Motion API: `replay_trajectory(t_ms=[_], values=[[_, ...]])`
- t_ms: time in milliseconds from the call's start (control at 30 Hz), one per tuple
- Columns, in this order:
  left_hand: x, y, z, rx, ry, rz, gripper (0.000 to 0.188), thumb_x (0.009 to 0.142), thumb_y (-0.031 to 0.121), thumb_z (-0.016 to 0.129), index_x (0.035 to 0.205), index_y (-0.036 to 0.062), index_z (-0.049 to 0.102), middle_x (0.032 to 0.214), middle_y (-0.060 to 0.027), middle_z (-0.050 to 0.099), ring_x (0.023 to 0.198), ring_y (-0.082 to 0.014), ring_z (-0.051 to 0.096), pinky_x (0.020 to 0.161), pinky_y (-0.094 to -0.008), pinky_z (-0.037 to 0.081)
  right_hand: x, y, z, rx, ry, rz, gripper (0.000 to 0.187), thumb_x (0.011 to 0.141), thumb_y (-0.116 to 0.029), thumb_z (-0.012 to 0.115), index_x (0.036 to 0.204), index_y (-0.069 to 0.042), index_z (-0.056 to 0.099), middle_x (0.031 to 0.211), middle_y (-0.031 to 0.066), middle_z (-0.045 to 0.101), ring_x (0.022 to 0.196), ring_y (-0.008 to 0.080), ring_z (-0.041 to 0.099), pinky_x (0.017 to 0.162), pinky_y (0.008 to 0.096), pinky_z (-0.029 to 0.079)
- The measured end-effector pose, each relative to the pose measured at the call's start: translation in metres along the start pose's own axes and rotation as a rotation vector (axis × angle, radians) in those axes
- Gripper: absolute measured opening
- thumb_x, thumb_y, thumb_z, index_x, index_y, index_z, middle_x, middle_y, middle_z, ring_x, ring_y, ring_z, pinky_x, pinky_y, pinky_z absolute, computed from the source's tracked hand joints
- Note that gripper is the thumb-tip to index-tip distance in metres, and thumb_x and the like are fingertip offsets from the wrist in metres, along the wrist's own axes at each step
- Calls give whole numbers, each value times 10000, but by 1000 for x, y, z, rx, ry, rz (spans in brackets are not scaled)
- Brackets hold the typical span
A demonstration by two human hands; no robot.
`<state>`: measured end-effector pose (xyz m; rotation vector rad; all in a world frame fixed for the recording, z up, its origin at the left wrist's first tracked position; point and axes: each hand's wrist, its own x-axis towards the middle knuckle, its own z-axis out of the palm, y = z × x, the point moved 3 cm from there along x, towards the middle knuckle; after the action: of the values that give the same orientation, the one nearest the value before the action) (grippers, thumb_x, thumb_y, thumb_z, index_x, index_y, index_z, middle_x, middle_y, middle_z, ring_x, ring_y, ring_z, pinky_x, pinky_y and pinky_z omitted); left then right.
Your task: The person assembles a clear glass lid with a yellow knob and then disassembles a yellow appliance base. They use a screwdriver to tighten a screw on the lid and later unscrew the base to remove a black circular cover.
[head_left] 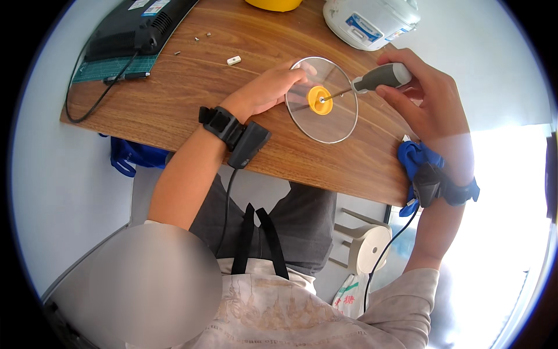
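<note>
My left hand (pixel 268 87) grips a round clear glass lid (pixel 337 129) with a thin metal rim by its left side, thumb over the rim and other fingers seen through the glass. The lid is tilted above the wooden table. At its centre sits a yellow round knob piece (pixel 314 106) with a screw head in the middle. A screwdriver (pixel 381 78) with a grey and white handle is in my right hand (pixel 436 96), held between thumb and fingers. Its shaft slants down to the left, and the tip meets the screw at the yellow piece's centre.
On the wooden table (pixel 197 104) lie a small white block (pixel 233 60) and several tiny metal parts. A black device (pixel 136 29), green cutting mat (pixel 93 70) and pen (pixel 127 77) are far left. A white lidded pot (pixel 349 26) stands at the back; blue cloth (pixel 411 160) hangs at the right edge.
</note>
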<state>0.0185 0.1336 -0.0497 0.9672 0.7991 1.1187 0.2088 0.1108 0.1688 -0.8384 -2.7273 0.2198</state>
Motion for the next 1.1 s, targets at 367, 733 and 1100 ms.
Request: replay_trajectory(t_ms=[367,733,1100], values=[[-7,8,7,-17,-3,11,344,1016,147,463,1328,18,523,1334,-152,583,1243,-232,593,1015,-403,560,20,8,1,-114,20,128,322,909,-330,770,981,-36,659,704,88,677,647,186,684,630,282,548],[-8,9,10,-48,5,17,354,1005,144,497,1334,16,519,1343,-144,595,1233,-223,597,1044,-401,537,8,24,5,-233,200,243,507,870,-516,775,768,-26,697,606,59,648,502,153,547,507,303,442],[-1,-1,-2,16,-1,-14,406,1025,167,472,1392,-7,470,1373,-178,577,1266,-244,583,1073,-399,516,-5,33,4,-103,203,420,488,882,-544,749,874,-56,740,631,33,667,535,124,576,528,286,460]])
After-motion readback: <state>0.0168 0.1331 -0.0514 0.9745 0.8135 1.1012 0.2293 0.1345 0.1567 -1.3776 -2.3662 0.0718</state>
